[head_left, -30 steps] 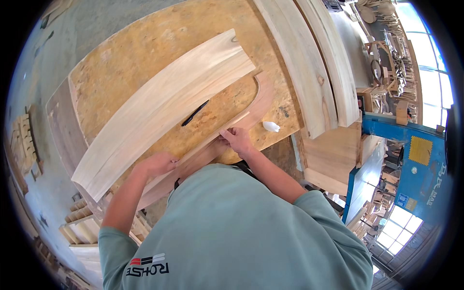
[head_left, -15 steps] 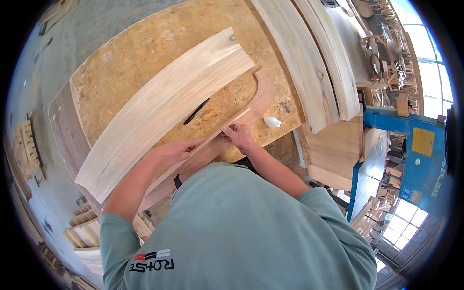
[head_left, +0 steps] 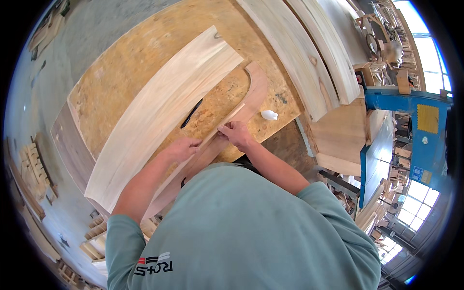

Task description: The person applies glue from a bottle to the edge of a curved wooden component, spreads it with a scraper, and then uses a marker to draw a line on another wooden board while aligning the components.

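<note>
A narrow, light wooden strip (head_left: 209, 138) lies lengthwise along a flat, reddish wooden piece with a hooked, curved end (head_left: 257, 89), close in front of my body. My left hand (head_left: 182, 149) is closed, its fingertips gripping the strip's far edge. Farther up the strip, my right hand (head_left: 235, 135) pinches it from the near side between thumb and bent fingers. Beyond my left hand, a wide, pale wooden board (head_left: 157, 108) lies diagonally. Between that board and the strip is a black pen (head_left: 192, 113). Right of my right hand sits a small white object (head_left: 269, 115), its kind unclear.
All this rests on a worn, yellowish worktable (head_left: 116, 67). Two long, pale planks (head_left: 295, 58) lie side by side along its right. Farther right stands a blue machine frame (head_left: 406, 100). Stacked wooden parts (head_left: 38, 169) are on the floor at left.
The whole view has shifted slightly. My left hand's fingers have drawn back a little and now close at the strip's edge; my right hand keeps its pinch.
</note>
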Action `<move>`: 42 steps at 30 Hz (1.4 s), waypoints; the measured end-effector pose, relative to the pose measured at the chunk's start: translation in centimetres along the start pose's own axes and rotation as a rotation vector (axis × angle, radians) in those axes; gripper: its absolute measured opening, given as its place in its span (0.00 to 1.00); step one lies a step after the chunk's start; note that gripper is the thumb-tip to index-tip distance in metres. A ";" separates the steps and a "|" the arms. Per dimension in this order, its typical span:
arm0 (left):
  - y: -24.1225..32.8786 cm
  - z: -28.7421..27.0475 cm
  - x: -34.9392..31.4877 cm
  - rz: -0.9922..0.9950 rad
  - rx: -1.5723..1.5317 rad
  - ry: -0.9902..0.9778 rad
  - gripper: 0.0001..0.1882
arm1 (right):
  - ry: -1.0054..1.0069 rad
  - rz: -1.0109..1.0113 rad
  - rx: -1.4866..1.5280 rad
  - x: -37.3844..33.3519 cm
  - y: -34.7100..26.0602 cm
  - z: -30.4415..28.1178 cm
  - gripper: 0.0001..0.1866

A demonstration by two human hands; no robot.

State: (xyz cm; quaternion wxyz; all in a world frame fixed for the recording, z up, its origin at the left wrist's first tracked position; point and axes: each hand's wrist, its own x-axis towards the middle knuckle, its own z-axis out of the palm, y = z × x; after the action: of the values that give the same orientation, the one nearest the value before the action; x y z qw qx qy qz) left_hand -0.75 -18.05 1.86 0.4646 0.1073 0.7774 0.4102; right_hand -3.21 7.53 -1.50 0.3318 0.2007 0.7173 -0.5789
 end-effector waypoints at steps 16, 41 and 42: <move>2.1 -0.6 -0.3 -0.134 -0.036 -0.012 0.24 | 0.025 -0.026 0.052 -4.2 -1.1 -2.4 0.17; 0.8 0.9 -0.9 -0.213 -0.041 0.177 0.17 | 0.393 -0.465 -0.106 -4.0 1.7 -9.7 0.14; 2.0 0.5 -1.0 -0.240 -0.008 0.155 0.17 | 0.326 -0.392 -0.198 -4.3 1.2 -9.2 0.14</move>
State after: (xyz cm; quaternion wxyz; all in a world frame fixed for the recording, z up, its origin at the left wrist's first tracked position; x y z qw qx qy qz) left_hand -0.17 -17.07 3.84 0.4491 -0.0204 0.8166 0.3620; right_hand -1.63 17.09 1.78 0.1114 0.1153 0.8395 -0.5191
